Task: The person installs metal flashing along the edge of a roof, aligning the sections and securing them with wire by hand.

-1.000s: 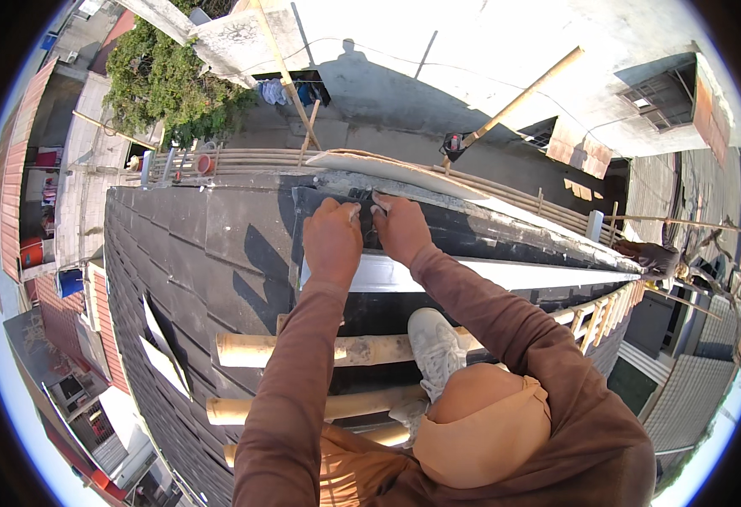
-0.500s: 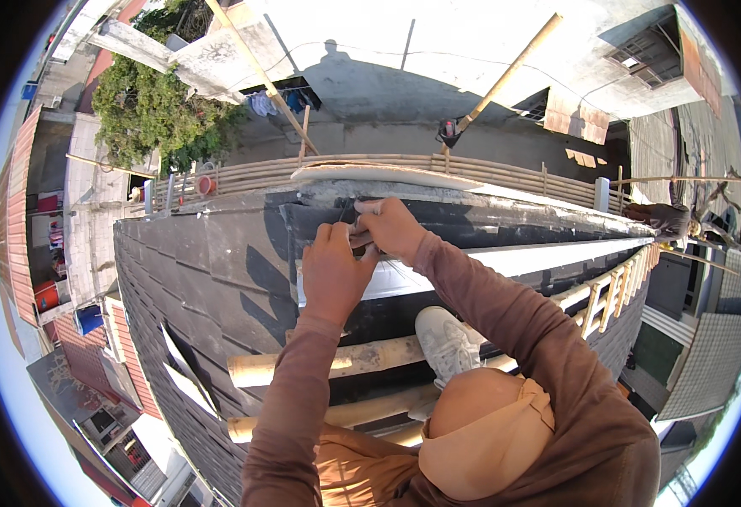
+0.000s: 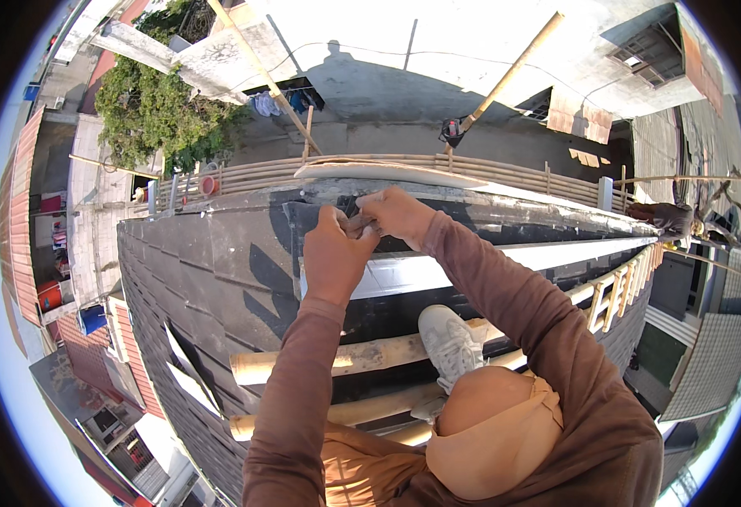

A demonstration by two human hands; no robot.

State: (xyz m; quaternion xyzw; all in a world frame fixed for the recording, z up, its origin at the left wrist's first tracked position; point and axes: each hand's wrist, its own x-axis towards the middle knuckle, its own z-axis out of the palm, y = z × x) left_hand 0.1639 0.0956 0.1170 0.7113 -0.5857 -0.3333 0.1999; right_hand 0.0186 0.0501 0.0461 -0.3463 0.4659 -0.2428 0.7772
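Note:
My left hand (image 3: 334,260) and my right hand (image 3: 398,218) meet just below the roof's upper edge, with their fingers pinched close together. A small greyish piece (image 3: 357,225) lies between the fingertips, and its kind is too small and covered to tell. Beneath the hands runs a black sheet (image 3: 300,218) over the roof. A long white metal strip (image 3: 488,260) stretches from under my wrists toward the right. Dark roof tiles (image 3: 201,270) spread out to the left of my left hand.
Thick bamboo poles (image 3: 362,358) cross the roof below my hands, by my white shoe (image 3: 450,345). A bamboo ladder (image 3: 613,296) continues to the right. Bamboo railing (image 3: 256,175) lines the far edge. Another person (image 3: 670,220) is at the right end. Two pale pieces (image 3: 191,382) lie left.
Both hands stay close together at the same spot. My fingers have shifted slightly; my right hand sits a little higher and farther right. The view has moved only a little.

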